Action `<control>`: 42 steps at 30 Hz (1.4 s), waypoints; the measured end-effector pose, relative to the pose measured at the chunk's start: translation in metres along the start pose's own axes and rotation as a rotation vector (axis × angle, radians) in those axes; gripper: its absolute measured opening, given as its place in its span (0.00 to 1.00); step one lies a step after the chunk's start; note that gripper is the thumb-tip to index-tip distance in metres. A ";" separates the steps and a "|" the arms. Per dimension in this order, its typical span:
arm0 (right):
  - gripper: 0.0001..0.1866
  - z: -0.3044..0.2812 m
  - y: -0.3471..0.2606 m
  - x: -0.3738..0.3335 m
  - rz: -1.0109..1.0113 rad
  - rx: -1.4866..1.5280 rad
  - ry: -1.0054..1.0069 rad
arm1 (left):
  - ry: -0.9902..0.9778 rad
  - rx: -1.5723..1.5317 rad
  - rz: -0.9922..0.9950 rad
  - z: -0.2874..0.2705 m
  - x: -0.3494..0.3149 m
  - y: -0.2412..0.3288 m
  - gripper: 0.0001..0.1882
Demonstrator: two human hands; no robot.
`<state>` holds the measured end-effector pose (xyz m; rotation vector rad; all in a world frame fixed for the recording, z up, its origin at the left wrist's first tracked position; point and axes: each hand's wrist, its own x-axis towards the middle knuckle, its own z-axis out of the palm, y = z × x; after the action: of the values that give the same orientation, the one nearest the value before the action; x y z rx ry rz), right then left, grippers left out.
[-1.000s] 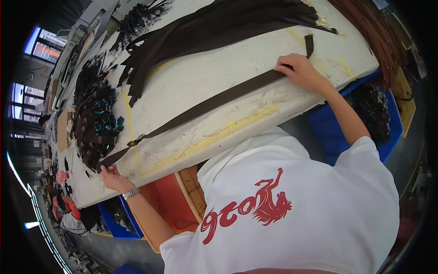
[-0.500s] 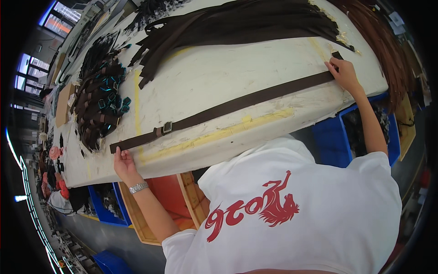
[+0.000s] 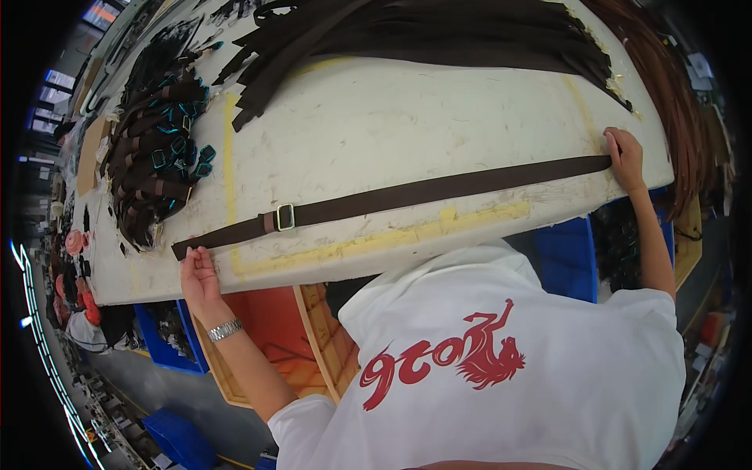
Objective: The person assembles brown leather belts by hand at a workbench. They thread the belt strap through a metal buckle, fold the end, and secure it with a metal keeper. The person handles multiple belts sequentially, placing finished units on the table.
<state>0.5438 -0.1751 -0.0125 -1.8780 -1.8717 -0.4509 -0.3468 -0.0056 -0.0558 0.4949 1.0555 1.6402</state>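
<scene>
A long dark brown strap (image 3: 407, 193) lies stretched across the white padded table, with a metal buckle (image 3: 285, 217) and a small brown loop (image 3: 270, 222) nearer its left end. My left hand (image 3: 200, 276), with a metal watch on the wrist, pinches the strap's left end at the table's front edge. My right hand (image 3: 625, 159) grips the strap's right end, its fingers closed round it and hiding the tip.
A pile of straps with buckles (image 3: 160, 157) sits on the left of the table (image 3: 376, 117). Dark straps (image 3: 431, 35) are heaped at the back. Reddish-brown strips (image 3: 666, 102) hang at the right edge. Blue bins (image 3: 565, 258) and a wooden crate (image 3: 313, 337) stand below.
My right hand has slid outward to the right along the strap to its end. My left hand has shifted slightly left and down, and the strap now lies tauter.
</scene>
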 end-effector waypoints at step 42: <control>0.23 0.045 -0.267 0.103 -0.573 0.617 -0.180 | 0.205 0.731 0.269 0.077 -0.013 -0.014 0.09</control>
<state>0.2766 -0.0700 0.0260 -1.0003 -2.3161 0.1374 -0.2763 0.0132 -0.0244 0.9921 1.8160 1.5166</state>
